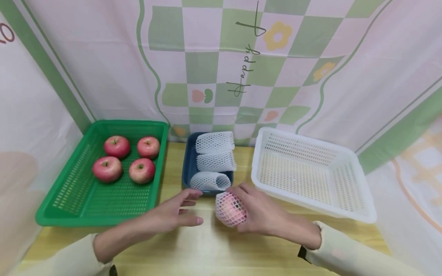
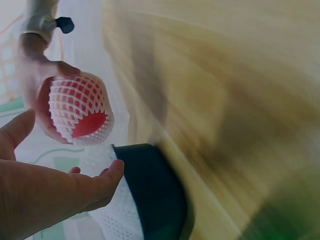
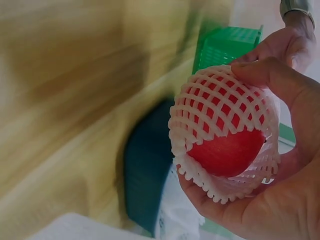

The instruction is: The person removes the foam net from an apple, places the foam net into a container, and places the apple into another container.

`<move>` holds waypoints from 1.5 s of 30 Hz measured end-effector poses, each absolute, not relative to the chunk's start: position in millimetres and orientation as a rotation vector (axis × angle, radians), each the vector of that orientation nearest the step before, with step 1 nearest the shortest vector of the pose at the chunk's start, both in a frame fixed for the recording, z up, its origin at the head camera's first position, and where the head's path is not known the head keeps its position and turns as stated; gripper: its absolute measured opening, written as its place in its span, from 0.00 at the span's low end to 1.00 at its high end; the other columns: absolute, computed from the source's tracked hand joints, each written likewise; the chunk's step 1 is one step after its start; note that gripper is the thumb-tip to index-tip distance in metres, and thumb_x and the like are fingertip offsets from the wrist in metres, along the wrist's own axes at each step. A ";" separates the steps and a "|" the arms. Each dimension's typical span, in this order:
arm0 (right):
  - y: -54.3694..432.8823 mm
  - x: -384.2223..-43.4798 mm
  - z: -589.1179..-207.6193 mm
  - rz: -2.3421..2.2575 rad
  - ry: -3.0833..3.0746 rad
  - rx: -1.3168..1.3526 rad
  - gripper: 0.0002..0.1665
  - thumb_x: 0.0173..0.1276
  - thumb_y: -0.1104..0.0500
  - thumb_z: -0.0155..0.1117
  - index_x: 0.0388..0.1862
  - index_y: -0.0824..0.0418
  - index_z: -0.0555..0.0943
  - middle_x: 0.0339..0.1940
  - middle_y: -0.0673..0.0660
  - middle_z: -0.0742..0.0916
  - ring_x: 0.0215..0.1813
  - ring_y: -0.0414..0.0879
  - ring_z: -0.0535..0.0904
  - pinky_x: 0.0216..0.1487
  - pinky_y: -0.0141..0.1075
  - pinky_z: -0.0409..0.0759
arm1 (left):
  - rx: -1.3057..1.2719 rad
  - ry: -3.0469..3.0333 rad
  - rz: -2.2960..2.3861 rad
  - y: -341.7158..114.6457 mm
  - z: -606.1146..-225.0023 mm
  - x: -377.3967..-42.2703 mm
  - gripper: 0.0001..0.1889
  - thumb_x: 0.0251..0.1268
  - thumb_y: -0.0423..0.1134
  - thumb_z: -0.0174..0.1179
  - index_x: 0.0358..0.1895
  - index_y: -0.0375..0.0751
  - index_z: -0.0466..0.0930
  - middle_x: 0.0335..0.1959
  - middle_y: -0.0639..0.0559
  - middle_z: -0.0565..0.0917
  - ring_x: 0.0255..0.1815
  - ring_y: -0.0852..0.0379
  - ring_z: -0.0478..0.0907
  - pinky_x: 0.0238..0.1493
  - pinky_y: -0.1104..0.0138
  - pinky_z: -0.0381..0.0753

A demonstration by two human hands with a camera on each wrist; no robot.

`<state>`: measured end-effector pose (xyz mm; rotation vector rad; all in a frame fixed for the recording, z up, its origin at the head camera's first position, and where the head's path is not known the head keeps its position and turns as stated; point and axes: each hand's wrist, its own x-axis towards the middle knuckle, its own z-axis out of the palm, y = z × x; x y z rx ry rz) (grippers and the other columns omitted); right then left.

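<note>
My right hand [image 1: 260, 211] grips an apple [image 3: 227, 152] wrapped in a white foam net sleeve [image 3: 220, 102]. Red skin shows through the mesh and at the sleeve's uncovered end in both wrist views. To the left of it, my left hand [image 1: 169, 214] is held apart from the apple, fingers extended and holding nothing. Just beyond the hands stands a small dark blue tray [image 1: 189, 163], seen close by in the left wrist view too. Several white foam net sleeves [image 1: 215, 161] lie in that tray, the nearest one with its round mouth turned toward the right.
On the left a green basket [image 1: 160, 161] holds several red apples [image 1: 117, 147]. A white perforated basket [image 1: 362, 184] stands at the right. Behind them hangs a patterned cloth [image 1: 238, 69], and everything rests on a wood-grain table [image 1: 207, 253].
</note>
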<state>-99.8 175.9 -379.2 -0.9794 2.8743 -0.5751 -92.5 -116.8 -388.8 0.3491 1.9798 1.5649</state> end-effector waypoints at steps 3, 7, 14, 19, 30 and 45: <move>173.0 -99.2 -385.3 -0.577 2.863 -0.994 0.56 0.36 0.56 0.89 0.69 0.60 0.77 0.55 0.56 0.84 0.49 0.47 0.83 0.49 0.42 0.88 | 0.333 1.952 1.589 -114.8 -395.4 -91.4 0.39 0.69 0.41 0.72 0.78 0.37 0.63 0.77 0.32 0.67 0.79 0.29 0.62 0.77 0.38 0.66; 169.5 -98.2 -392.5 -0.596 2.852 -1.012 0.56 0.35 0.58 0.88 0.69 0.60 0.77 0.54 0.56 0.84 0.50 0.48 0.83 0.50 0.43 0.88 | 0.325 1.919 1.625 -111.8 -404.3 -90.3 0.39 0.69 0.38 0.72 0.78 0.33 0.63 0.77 0.29 0.67 0.78 0.27 0.63 0.76 0.38 0.68; 163.5 -95.3 -404.9 -0.627 2.826 -1.024 0.57 0.34 0.60 0.89 0.70 0.61 0.76 0.56 0.57 0.84 0.53 0.50 0.82 0.54 0.46 0.88 | 0.307 1.871 1.656 -106.9 -418.7 -87.2 0.38 0.69 0.36 0.71 0.77 0.29 0.63 0.75 0.29 0.69 0.76 0.28 0.66 0.75 0.39 0.70; 159.8 -94.8 -412.4 -0.638 2.819 -1.042 0.57 0.34 0.60 0.89 0.69 0.62 0.76 0.56 0.57 0.84 0.53 0.50 0.82 0.55 0.46 0.88 | 0.291 1.867 1.676 -106.2 -429.6 -86.9 0.35 0.70 0.36 0.69 0.75 0.28 0.66 0.71 0.32 0.74 0.73 0.32 0.71 0.72 0.43 0.76; 154.8 -94.1 -419.8 -0.673 2.801 -1.089 0.56 0.35 0.60 0.89 0.69 0.62 0.76 0.55 0.56 0.84 0.51 0.48 0.83 0.54 0.42 0.88 | 0.253 1.808 1.822 -100.3 -452.4 -88.3 0.22 0.73 0.25 0.59 0.67 0.20 0.71 0.57 0.36 0.83 0.58 0.44 0.84 0.63 0.54 0.85; 150.5 -95.6 -423.8 -0.707 2.797 -1.125 0.56 0.35 0.59 0.90 0.69 0.62 0.76 0.56 0.56 0.83 0.52 0.47 0.83 0.55 0.43 0.87 | 0.157 1.655 1.944 -92.3 -465.4 -92.6 0.26 0.66 0.21 0.64 0.66 0.19 0.71 0.55 0.35 0.84 0.52 0.50 0.86 0.55 0.60 0.90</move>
